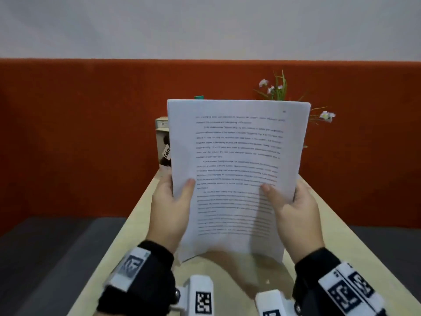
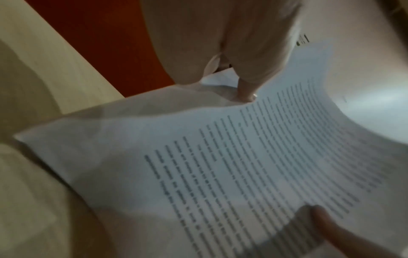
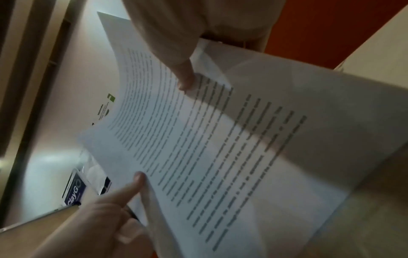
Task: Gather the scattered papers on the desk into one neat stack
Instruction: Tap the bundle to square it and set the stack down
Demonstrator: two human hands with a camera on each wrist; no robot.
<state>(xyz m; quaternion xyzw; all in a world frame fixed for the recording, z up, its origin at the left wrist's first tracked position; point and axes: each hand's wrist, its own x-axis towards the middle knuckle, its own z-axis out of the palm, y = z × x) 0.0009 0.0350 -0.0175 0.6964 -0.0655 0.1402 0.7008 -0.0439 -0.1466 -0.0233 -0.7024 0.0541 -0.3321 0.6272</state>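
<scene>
A stack of printed white papers stands upright over the beige desk, text side facing me. My left hand grips its left edge, thumb on the front and fingers behind. My right hand grips the right edge the same way. In the left wrist view the papers curve between my left thumb and my right hand on the far side. The right wrist view shows the papers, my right hand and my left hand. The stack's lower edge is blurred near the desk; I cannot tell whether it touches.
A printed box stands at the back of the desk behind the papers, with a teal object just above it. A plant with white flowers is at the back right. An orange partition closes off the far side.
</scene>
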